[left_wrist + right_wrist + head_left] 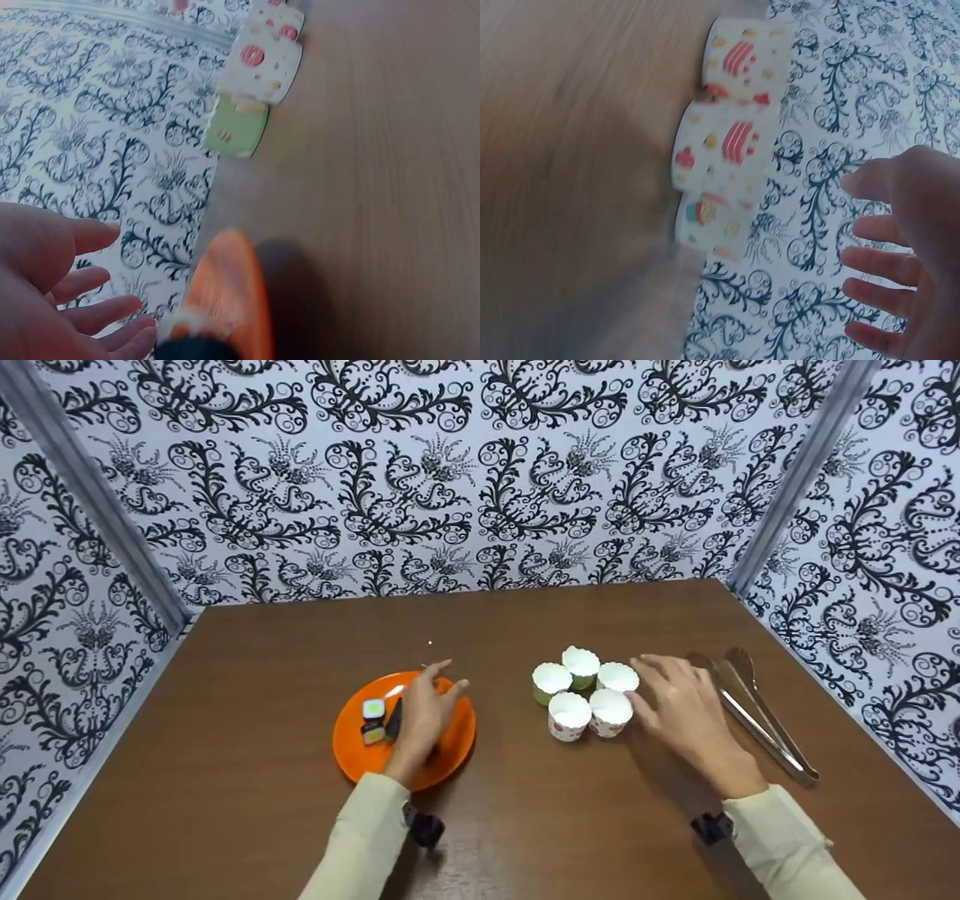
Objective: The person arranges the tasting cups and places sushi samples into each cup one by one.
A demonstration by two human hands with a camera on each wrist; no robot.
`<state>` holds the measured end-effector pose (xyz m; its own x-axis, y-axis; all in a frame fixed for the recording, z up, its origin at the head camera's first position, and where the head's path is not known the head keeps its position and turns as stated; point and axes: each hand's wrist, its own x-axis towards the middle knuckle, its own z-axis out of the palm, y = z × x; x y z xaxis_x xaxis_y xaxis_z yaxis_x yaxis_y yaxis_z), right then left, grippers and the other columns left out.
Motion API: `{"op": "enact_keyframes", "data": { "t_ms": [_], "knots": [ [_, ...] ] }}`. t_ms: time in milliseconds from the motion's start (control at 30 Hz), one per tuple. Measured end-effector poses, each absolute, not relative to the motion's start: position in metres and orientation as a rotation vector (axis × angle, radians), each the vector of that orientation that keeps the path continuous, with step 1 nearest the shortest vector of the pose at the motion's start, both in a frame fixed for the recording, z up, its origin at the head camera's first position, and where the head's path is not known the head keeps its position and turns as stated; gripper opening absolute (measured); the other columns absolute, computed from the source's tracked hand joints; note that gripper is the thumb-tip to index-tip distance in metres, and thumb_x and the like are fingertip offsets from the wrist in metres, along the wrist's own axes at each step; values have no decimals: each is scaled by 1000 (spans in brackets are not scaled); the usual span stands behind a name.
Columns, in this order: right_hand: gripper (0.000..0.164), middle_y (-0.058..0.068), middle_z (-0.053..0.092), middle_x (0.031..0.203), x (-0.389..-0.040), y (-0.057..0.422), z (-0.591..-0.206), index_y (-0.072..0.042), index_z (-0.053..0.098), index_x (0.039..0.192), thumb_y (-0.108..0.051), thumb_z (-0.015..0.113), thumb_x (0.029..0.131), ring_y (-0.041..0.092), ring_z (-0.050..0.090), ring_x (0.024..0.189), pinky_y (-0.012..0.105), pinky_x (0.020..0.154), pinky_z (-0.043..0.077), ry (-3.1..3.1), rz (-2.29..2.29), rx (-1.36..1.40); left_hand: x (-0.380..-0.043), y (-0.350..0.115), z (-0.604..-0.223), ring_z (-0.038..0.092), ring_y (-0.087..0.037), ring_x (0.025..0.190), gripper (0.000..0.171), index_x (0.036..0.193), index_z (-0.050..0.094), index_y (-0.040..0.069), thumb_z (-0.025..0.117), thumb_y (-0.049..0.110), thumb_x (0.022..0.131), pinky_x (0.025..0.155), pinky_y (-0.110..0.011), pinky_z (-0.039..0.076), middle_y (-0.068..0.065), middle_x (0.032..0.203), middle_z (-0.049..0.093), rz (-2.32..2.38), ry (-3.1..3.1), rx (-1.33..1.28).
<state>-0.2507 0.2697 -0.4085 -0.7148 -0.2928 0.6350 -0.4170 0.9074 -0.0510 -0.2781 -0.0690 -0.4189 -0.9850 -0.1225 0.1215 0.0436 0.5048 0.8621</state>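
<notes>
My left hand (424,718) hovers over the orange plate (346,754), its fingers loosely spread and holding nothing. On the plate lie small dark containers with pale, yellow-marked square tops (373,709), and a dark piece (394,720) is partly hidden behind that hand. Several paper baking cups (568,712) stand upright in a cluster, some green and some white with red prints. To their right is my right hand (679,709), fingers relaxed, fingertips close to the nearest cup (611,711). In the right wrist view the right hand (919,247) shows nothing in its fingers.
Metal tongs (765,735) lie on the brown table (247,720), right of my right hand. Behind and at both sides rise panels with black-and-white scroll wallpaper (450,487). A tiny white speck (430,643) sits beyond the plate.
</notes>
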Motion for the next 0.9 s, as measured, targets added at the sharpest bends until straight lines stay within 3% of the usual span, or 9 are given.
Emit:
{"op": "enact_keyframes", "data": {
  "t_ms": [300, 600, 900],
  "knots": [
    [56, 23, 61, 133, -248, 300, -408, 0, 60, 133, -24, 77, 85, 44, 56, 120, 59, 96, 46, -2502, 200, 405, -263, -110, -410, 52, -34, 135, 50, 145, 54, 14, 66, 25, 97, 111, -51, 48, -14, 145, 57, -1418, -2609, 162],
    [63, 29, 54, 136, -249, 325, -406, 3, 53, 139, -28, 74, 88, 48, 51, 123, 65, 94, 43, -2606, 186, 316, -252, -151, -411, 50, -38, 136, 50, 144, 54, 9, 66, 22, 97, 118, -54, 39, -18, 144, 57, -1327, -2577, 215],
    [71, 34, 45, 141, -246, 345, -408, 6, 43, 145, -32, 71, 92, 56, 42, 126, 71, 94, 37, -2730, 286, 158, -239, -181, -423, 49, -43, 135, 52, 146, 50, 5, 63, 21, 98, 115, -58, 41, -24, 144, 54, -1240, -2590, 284]
  ]
}}
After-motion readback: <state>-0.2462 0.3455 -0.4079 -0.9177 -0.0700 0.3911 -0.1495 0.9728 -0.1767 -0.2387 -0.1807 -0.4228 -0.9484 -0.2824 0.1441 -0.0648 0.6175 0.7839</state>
